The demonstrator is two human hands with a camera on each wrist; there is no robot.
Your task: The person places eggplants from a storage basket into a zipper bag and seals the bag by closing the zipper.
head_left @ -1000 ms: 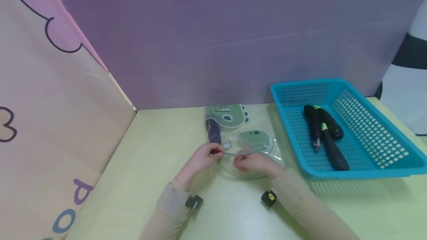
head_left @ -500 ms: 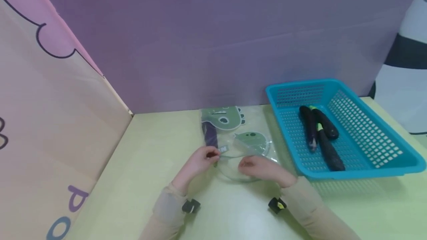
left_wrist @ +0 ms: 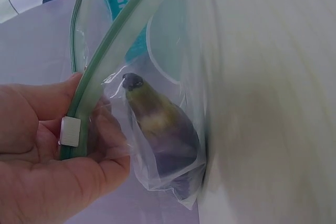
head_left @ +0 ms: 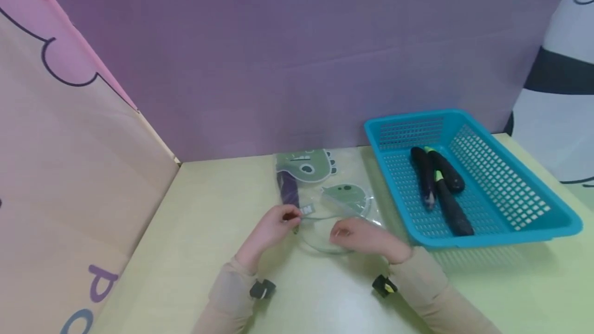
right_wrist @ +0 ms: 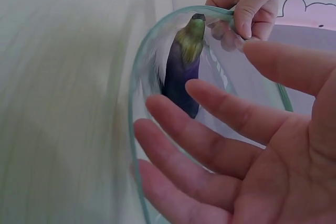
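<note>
A clear zip bag [head_left: 345,166] with green dinosaur prints lies flat on the table, its mouth toward me and spread into a loop. Inside, along its left side, is an eggplant [head_left: 289,189]; the left wrist view shows its stem end [left_wrist: 157,114] pointing at the opening. My left hand [head_left: 271,226] pinches the left end of the green zip edge, beside a white slider [left_wrist: 70,131]. At the right of the mouth is my right hand [head_left: 364,238]. In the right wrist view its fingers [right_wrist: 205,145] are spread and loosely bent, overlapping the bag's rim, with nothing gripped.
A blue plastic basket [head_left: 506,241] stands on the right, holding three dark eggplants [head_left: 455,210]. Behind the table [head_left: 223,195] rises a purple panel [head_left: 297,66], and a printed panel [head_left: 83,179] borders the left side.
My right hand has let go of the bag's zip edge and moved slightly right and toward me. The bag's mouth is wider. The left hand keeps its pinch; the head view has shifted slightly.
</note>
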